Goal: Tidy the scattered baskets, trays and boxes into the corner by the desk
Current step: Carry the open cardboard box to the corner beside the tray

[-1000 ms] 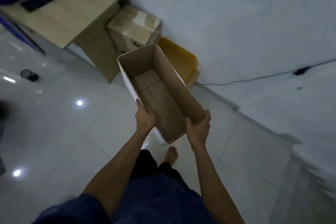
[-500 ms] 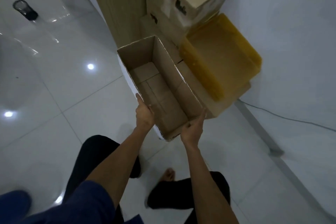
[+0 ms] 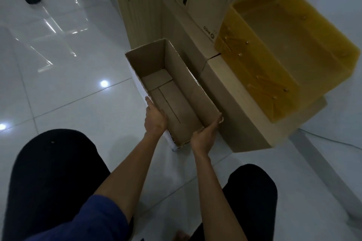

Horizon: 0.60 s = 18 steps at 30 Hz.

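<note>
Gripping the open cardboard box [image 3: 172, 92] with left hand [image 3: 155, 118] and right hand [image 3: 203, 137] curled around its near end, lower it flush beside the flat carton [image 3: 235, 107]

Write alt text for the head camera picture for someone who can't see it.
Both hands, left hand and right hand, hold an empty open cardboard box low over white floor tiles, beside a long closed carton carrying a yellow tray.

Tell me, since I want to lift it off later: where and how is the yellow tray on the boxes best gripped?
Probably by its two short end walls, one hand on each, reaching down from above. The yellow tray sits open side up on a cardboard box, its rim exposed, while its long sides face another box and the wall.
</note>
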{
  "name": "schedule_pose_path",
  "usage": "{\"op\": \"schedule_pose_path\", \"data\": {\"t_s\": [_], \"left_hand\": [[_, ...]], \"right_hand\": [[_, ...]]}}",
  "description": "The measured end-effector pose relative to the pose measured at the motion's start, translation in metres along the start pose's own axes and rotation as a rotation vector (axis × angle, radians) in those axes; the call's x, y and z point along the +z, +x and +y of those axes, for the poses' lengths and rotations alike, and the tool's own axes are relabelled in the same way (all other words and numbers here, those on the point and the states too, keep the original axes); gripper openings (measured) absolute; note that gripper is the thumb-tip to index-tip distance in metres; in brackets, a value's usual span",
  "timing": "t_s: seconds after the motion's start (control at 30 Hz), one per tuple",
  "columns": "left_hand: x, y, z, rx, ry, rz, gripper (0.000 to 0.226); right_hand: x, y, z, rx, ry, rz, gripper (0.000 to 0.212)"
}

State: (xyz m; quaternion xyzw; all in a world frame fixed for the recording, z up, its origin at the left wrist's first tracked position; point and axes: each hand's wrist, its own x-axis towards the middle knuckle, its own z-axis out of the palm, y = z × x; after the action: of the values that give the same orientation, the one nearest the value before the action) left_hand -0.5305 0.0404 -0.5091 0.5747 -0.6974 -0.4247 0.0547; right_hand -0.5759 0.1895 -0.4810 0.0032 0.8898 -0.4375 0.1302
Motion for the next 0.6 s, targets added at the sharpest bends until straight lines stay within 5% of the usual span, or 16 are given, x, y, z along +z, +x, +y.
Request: {"op": "schedule_pose_path", "data": {"t_s": [0.1, 0.2, 0.37, 0.6], "left_hand": [[0.001, -0.006, -0.004, 0.095, 0.019, 0.129, 0.084], [-0.004, -0.021, -0.001, 0.388, 0.157, 0.295, 0.092], [0.014, -0.035, -0.019, 0.533, 0.308, 0.173, 0.082], [0.005, 0.026, 0.006, 0.551, 0.316, 0.077, 0.072]], "right_hand": [[0.005, -0.002, 0.004, -0.046, 0.012, 0.008, 0.087], [0.005, -0.009, 0.004, -0.101, -0.155, 0.106, 0.096], [0.024, -0.041, 0.013, -0.291, -0.375, 0.016, 0.084], [0.060, 0.003, -0.011, -0.350, -0.329, -0.001, 0.075]]}}
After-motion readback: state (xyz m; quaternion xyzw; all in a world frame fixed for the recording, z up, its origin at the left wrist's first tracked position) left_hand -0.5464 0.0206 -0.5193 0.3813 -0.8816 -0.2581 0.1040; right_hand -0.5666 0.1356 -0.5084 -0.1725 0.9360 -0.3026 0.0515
